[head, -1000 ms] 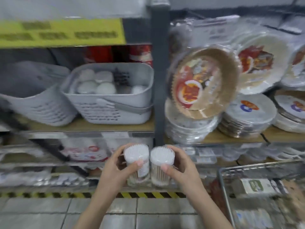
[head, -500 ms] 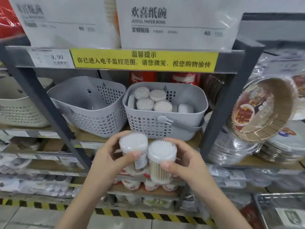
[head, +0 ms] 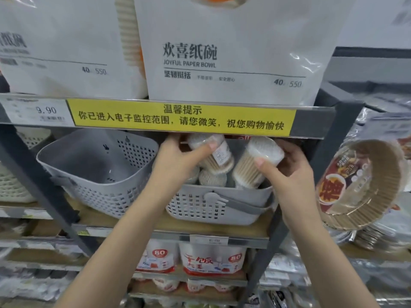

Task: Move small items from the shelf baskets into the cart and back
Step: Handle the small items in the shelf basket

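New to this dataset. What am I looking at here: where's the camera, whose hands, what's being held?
No robot: a person wears one wide-angle camera on the head, looking forward and down at a shop shelf. The left hand grips one clear tub of cotton swabs; the right hand grips a second tub. Both tubs are tilted over the grey basket, which already holds similar tubs. Beside it stands another grey basket with nothing visible inside. Bags of paper bowls sit on the shelf above.
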{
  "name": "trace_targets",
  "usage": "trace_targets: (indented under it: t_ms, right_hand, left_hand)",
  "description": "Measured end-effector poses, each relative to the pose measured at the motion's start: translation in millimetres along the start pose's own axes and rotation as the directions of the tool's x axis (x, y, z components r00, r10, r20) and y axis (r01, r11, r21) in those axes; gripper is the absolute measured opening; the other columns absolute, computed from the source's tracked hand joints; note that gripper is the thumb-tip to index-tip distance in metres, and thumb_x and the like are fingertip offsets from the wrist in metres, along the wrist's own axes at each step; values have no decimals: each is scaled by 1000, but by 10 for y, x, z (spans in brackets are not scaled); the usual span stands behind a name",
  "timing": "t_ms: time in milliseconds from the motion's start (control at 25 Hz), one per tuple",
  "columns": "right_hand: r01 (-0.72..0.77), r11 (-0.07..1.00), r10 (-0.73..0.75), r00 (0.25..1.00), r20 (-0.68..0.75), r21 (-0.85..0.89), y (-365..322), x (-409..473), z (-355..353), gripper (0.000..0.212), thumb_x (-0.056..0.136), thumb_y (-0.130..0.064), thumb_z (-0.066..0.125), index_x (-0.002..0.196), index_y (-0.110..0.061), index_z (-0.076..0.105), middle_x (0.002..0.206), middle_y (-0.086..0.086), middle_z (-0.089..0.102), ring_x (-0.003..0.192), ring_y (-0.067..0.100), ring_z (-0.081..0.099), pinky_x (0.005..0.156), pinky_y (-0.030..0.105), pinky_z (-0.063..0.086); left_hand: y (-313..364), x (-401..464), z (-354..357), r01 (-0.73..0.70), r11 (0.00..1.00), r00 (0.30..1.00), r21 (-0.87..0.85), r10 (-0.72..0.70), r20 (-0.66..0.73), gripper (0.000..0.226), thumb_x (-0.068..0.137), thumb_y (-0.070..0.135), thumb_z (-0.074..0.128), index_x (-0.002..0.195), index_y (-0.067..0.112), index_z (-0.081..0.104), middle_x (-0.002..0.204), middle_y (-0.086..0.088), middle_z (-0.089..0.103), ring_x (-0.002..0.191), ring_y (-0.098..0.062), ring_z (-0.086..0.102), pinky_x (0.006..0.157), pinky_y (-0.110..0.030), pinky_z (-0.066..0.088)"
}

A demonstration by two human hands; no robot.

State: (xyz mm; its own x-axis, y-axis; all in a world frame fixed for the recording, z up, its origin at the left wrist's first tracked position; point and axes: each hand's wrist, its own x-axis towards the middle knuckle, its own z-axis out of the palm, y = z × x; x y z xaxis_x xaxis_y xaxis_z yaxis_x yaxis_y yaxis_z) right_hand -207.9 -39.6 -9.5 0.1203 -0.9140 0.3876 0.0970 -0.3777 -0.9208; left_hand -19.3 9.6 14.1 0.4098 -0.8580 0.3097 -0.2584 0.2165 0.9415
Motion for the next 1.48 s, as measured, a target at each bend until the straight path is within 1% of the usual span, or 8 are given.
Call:
trace_targets:
  t_ms: [160, 320, 440, 560, 920, 1120, 1240, 1480]
  right_hand:
    - [56, 976, -56, 998, 7, -210, 170, 178, 45, 52, 74, -13, 74, 121, -23, 51, 117, -11, 59, 105, -3, 55, 85, 9, 44]
    - [22, 860, -3, 999, 38, -510, 272, 230, 42, 52, 73, -18, 73, 119, -26, 50, 118, -4, 50, 112, 10, 49, 80, 18, 38]
    - [-3, 767, 70, 994, 78, -642, 307, 227, 68, 58, 70, -23, 75, 123, -17, 52, 114, -6, 48, 113, 15, 49, 80, 20, 33]
    - [-8, 658, 185, 971, 151, -753, 300, 194, 108, 59, 72, -33, 75, 124, -19, 52, 121, -3, 55, 116, 17, 50, 84, 25, 38]
    - [13, 594, 272, 938, 216, -804, 268, 198, 126, 41, 86, -39, 60, 125, -24, 57, 123, -1, 63, 117, 21, 52, 92, 31, 41]
    - [56, 554, 236, 946, 221, -831, 314, 155, 132, 41, 89, -38, 57, 127, -23, 55, 123, -2, 63, 119, 24, 49, 100, 34, 37]
    - [81, 527, 212, 951, 223, -846, 320, 141, 143, 40, 90, -38, 55, 126, -22, 54, 122, 0, 61, 118, 24, 50, 99, 33, 36]
    - [121, 532, 119, 969, 216, -838, 327, 63, 128, 36, 90, -32, 55, 124, -18, 54, 120, 2, 59, 111, 27, 54, 91, 39, 44]
  left_hand:
    - [-89, 265, 188, -64, 995, 998, 73, 63, 21, 55, 68, 39, 74, 116, 17, 61, 113, 5, 66, 108, -7, 60, 97, -29, 46]
    - [-221, 494, 339, -107, 962, 982, 252, 63, 178, 24, 79, 24, 73, 96, 32, 58, 95, 17, 62, 86, 7, 56, 71, -10, 44]
    - [-337, 690, 381, -220, 862, 911, 456, 14, 412, 47, 74, 29, 75, 117, 27, 57, 115, 11, 60, 105, -5, 54, 81, -18, 45]
    - [-408, 875, 342, -332, 786, 800, 521, -58, 597, 63, 67, 39, 77, 124, 27, 51, 124, 11, 55, 113, -8, 52, 94, -25, 43]
    - [-558, 1101, 351, -281, 842, 608, 461, -216, 764, 61, 81, 15, 73, 135, 11, 45, 129, 3, 48, 122, -12, 44, 98, -18, 33]
    - [-534, 1115, 325, -132, 901, 619, 414, -252, 744, 43, 94, 8, 55, 136, 7, 46, 119, -2, 51, 111, -11, 47, 92, -17, 35]
    - [-600, 1135, 333, -168, 896, 628, 411, -224, 745, 43, 93, 8, 56, 135, 7, 46, 124, -7, 53, 115, -16, 49, 97, -24, 37]
    - [-561, 1031, 258, -242, 867, 702, 436, -154, 695, 40, 96, 18, 52, 135, 11, 47, 134, -2, 52, 123, -11, 48, 100, -17, 33]
